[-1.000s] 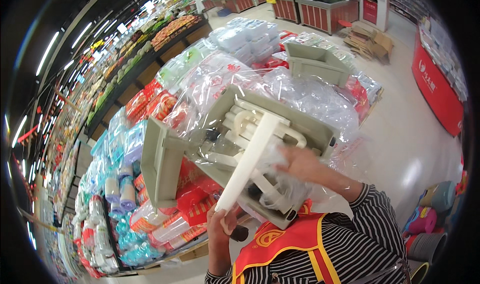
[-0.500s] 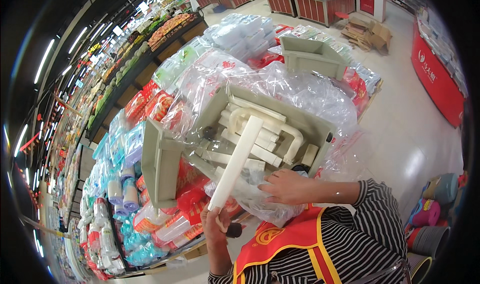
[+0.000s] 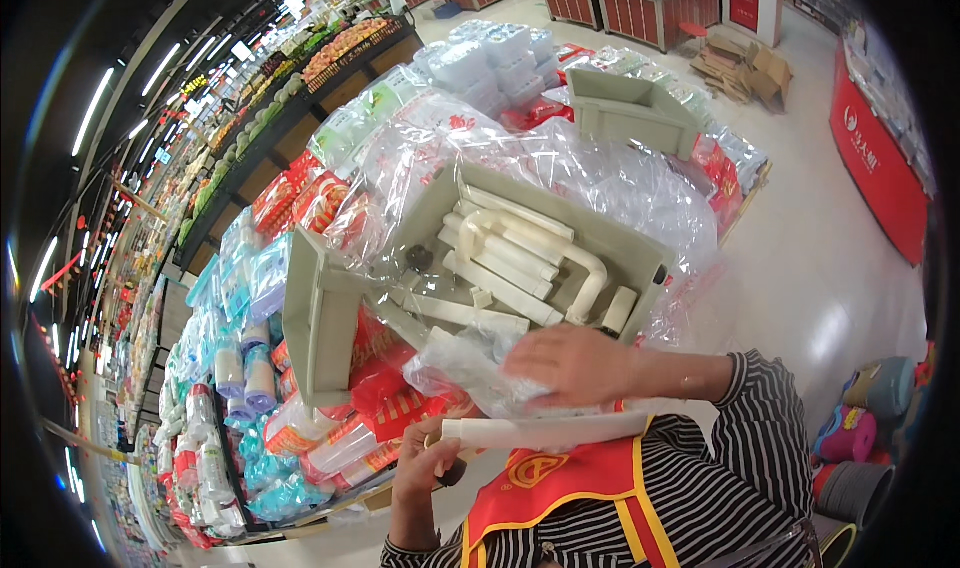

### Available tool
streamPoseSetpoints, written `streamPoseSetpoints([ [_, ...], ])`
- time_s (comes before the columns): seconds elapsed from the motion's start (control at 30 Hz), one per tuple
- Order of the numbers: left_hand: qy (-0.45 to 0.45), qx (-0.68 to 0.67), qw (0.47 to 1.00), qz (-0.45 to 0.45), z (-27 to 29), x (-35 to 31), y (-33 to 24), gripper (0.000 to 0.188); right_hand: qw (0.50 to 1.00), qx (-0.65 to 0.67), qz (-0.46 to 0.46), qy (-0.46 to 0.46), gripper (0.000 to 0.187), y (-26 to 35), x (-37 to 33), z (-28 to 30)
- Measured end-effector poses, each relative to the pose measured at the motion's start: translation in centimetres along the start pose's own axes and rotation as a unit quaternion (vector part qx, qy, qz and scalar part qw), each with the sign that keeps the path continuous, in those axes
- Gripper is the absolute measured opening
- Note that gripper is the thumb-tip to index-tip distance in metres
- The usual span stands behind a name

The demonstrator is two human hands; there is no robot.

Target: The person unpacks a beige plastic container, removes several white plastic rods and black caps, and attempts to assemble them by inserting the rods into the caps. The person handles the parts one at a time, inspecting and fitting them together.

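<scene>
My left hand (image 3: 425, 456) is closed around the left end of a white plastic pipe (image 3: 545, 431), which lies level across the front of my red apron. A small dark cap-like piece (image 3: 452, 471) shows at the same hand. My right hand (image 3: 568, 368) is over a crumpled clear plastic bag (image 3: 465, 373) at the box's near edge, blurred, so its grip is unclear. Just beyond stands a grey-green plastic box (image 3: 415, 223), holding several white pipe lengths (image 3: 500, 268), a bent U-shaped pipe (image 3: 590, 286) and a round dark piece (image 3: 420, 258).
Another grey-green bin (image 3: 318, 333) stands tilted at the left and one more (image 3: 632, 113) behind. Clear plastic film (image 3: 560, 163) drapes over stacked packaged goods. Red-and-white packs (image 3: 330, 448) lie at the near left. Flattened cardboard (image 3: 745, 73) is on the floor at far right.
The white pipe has swung down from pointing up over the box to lying level in front of me. My right hand has shifted slightly and blurred; the left has dropped a little.
</scene>
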State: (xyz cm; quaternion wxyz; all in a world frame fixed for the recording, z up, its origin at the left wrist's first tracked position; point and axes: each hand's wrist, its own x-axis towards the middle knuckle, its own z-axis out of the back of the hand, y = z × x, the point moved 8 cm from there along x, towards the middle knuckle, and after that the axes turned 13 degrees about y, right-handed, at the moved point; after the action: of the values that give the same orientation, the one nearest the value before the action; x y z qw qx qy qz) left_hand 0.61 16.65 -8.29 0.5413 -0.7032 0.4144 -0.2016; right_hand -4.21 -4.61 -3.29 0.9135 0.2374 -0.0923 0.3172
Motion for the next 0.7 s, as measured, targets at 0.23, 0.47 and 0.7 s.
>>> streamPoseSetpoints([
  [0.23, -0.099, -0.009, 0.995, -0.028, 1.3, -0.7, 0.8, 0.019, 0.928, -0.068, -0.364, 0.045, 0.036, -16.0, -1.4, 2.7],
  [0.47, -0.028, 0.003, 0.999, -0.023, 1.4, -0.1, 1.8, 0.031, 0.925, -0.075, -0.362, 0.09, 0.028, -23.3, -0.2, -1.0],
  [0.7, -0.028, -0.003, 1.0, -0.013, 1.1, -0.1, 2.1, 0.026, 0.904, -0.016, -0.402, 0.148, 0.029, -25.0, 0.7, -3.1],
])
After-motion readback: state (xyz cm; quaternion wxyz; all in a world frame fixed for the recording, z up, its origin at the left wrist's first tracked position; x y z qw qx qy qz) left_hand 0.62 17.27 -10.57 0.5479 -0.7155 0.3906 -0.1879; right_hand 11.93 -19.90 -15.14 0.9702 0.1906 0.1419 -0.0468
